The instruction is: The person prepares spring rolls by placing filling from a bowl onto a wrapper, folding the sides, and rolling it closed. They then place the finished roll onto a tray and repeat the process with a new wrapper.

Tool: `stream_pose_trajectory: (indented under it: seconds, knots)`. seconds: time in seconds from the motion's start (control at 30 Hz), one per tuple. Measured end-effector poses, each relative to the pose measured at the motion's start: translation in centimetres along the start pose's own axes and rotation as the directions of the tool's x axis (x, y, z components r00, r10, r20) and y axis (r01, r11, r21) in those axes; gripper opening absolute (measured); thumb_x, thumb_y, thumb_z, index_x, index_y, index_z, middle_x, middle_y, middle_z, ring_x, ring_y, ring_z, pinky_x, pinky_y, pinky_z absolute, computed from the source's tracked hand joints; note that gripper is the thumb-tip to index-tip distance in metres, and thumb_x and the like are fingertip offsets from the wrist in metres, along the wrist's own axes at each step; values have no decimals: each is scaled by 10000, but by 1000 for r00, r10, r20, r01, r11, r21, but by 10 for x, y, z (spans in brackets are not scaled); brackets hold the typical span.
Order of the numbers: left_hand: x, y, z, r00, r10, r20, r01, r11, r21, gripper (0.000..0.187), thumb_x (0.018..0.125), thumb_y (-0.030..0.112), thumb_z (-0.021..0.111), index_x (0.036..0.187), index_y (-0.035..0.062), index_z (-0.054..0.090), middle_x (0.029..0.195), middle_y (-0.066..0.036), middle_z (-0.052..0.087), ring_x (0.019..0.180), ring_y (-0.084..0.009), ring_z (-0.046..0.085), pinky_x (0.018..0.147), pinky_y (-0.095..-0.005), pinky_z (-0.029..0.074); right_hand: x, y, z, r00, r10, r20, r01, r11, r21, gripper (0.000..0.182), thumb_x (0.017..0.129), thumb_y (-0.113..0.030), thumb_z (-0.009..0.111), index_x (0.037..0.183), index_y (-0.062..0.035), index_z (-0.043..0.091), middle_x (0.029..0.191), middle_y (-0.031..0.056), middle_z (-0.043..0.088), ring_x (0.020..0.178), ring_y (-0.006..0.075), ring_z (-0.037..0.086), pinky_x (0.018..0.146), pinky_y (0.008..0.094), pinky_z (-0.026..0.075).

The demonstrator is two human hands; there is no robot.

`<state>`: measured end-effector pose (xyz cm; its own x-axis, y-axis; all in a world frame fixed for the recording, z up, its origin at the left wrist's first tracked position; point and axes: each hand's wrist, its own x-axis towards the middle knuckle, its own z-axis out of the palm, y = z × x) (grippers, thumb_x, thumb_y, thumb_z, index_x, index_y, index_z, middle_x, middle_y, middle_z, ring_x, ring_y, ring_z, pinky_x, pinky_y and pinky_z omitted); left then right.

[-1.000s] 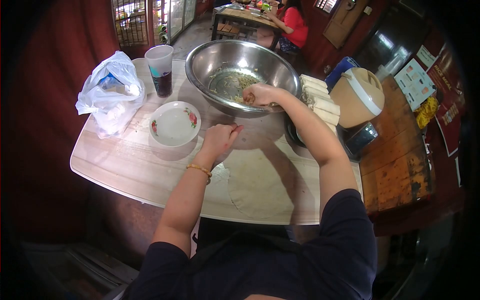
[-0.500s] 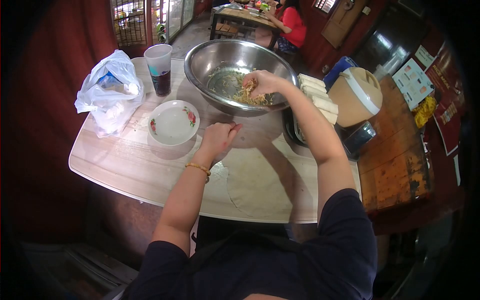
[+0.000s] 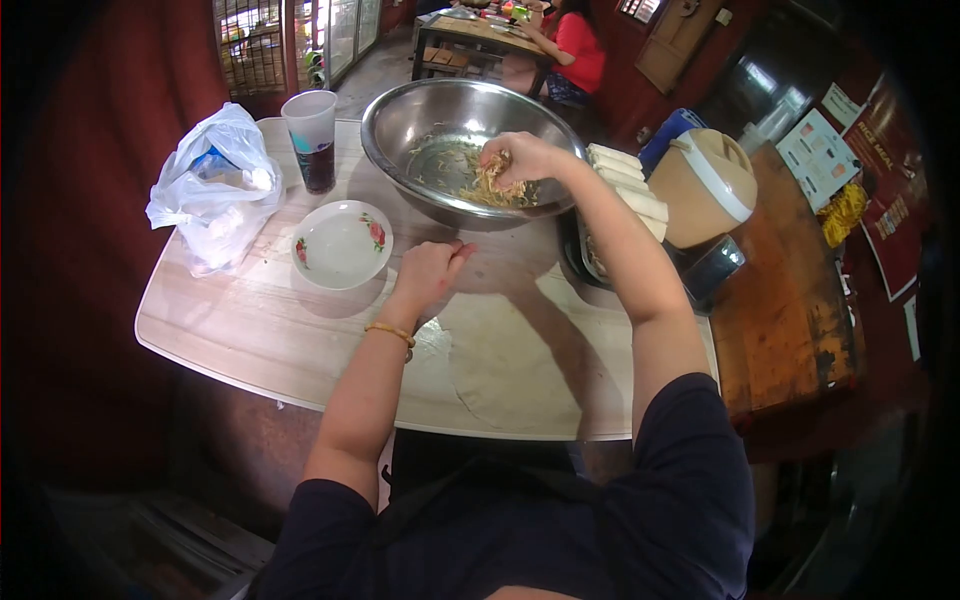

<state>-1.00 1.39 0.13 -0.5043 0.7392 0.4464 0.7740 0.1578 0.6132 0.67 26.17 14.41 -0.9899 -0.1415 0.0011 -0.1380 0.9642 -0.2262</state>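
Note:
My right hand [image 3: 518,165] is inside the large steel bowl [image 3: 410,165], its fingers curled round a clump of shredded vegetable filling [image 3: 492,180]. More shreds lie loose on the bowl's bottom. Below the bowl, my left hand [image 3: 432,270] rests at the table with fingers folded in and thumb lying along them; nothing shows in it. In front of me a thin, pale round wrapper [image 3: 520,370] lies flat on the table, partly under my right arm's shadow. White rolls [image 3: 628,185] are stacked on a tray right of the bowl, partly hidden by my forearm.
Left of the bowl are a flowered white bowl [image 3: 342,262], a plastic cup of dark drink [image 3: 316,150] and a white plastic bag [image 3: 215,200]. A beige cooler jug [image 3: 705,190] and a dark glass [image 3: 714,268] stand at the right. A person in red [image 3: 577,55] sits beyond.
My right hand has stayed in the steel bowl with the shredded filling, its fingers shifting slightly. My left hand keeps its place. The whole view has moved a little.

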Motion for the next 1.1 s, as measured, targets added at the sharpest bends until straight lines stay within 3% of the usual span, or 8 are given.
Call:
stream_pose_trajectory:
  seconds: [0.1, 0.57, 0.67, 0.83, 0.9, 0.93, 1.0, 1.1]
  knots:
    - [1, 0, -3, 1000, -28, 5, 28, 1000, -10, 414, 947, 416, 527, 843, 58, 709, 730, -210, 651, 724, -410, 633, 667, -498, 491, -9, -7, -8, 991, 111, -71, -106, 992, 60, 422, 646, -160, 806, 1039, -64, 686, 1023, 131, 684, 969, 266, 651, 846, 350, 507]
    - [5, -18, -1, 994, -109, 13, 108, 993, 56, 435, 942, 459, 534, 956, 67, 721, 845, -229, 675, 834, -418, 642, 742, -490, 500, -84, -85, -66, 965, -156, -209, 157, 988, -9, 329, 733, -80, 760, 1041, -59, 647, 1018, 81, 621, 938, 237, 603, 833, 337, 488]
    - [1, -14, -6, 993, -120, 16, 117, 988, 104, 417, 944, 446, 538, 1009, 79, 724, 886, -228, 678, 863, -413, 646, 749, -479, 506, -114, -106, -41, 948, -263, -177, 263, 964, -23, 351, 709, -71, 753, 1045, -51, 649, 1039, 105, 614, 974, 262, 599, 862, 345, 483]
    - [-9, 11, -19, 979, -190, 74, 193, 981, -29, 423, 958, 413, 535, 974, 26, 704, 807, -203, 685, 792, -385, 657, 726, -402, 525, -153, -120, 52, 964, -266, -9, 262, 941, 215, 352, 652, 17, 727, 983, -60, 636, 1039, 130, 585, 972, 336, 610, 801, 391, 520]
    - [-12, 29, -24, 988, -144, 54, 148, 986, -74, 338, 967, 317, 566, 998, -1, 677, 715, -131, 659, 670, -215, 644, 644, -334, 490, -165, -119, 81, 970, -242, 27, 231, 949, 217, 378, 653, 34, 722, 1007, -60, 631, 1051, 124, 584, 984, 339, 609, 806, 400, 519]
    - [-15, 31, -20, 988, -147, 54, 151, 986, -69, 338, 967, 317, 566, 998, -1, 677, 715, -131, 659, 670, -215, 644, 644, -334, 490, -169, -117, 92, 974, -218, 68, 199, 956, 214, 404, 653, 51, 718, 1030, -61, 626, 1063, 118, 582, 996, 342, 607, 811, 409, 519]
    - [-23, 39, -13, 989, -46, 138, 94, 928, -359, 337, 962, 290, 587, 1149, 13, 637, 973, -124, 697, 884, -196, 661, 780, -327, 507, -176, -115, 101, 968, -248, 43, 233, 949, 212, 445, 663, 52, 732, 1076, -63, 616, 1093, 113, 586, 1008, 340, 608, 818, 420, 517]
    - [-40, 61, -15, 949, 57, 309, 63, 929, -365, 468, 911, 295, 664, 1280, 25, 567, 1202, -127, 639, 1079, -199, 612, 915, -333, 482, -185, -117, 95, 967, -247, -55, 252, 923, 291, 441, 672, 22, 750, 1085, -56, 620, 1130, 119, 585, 1014, 348, 605, 822, 421, 517]
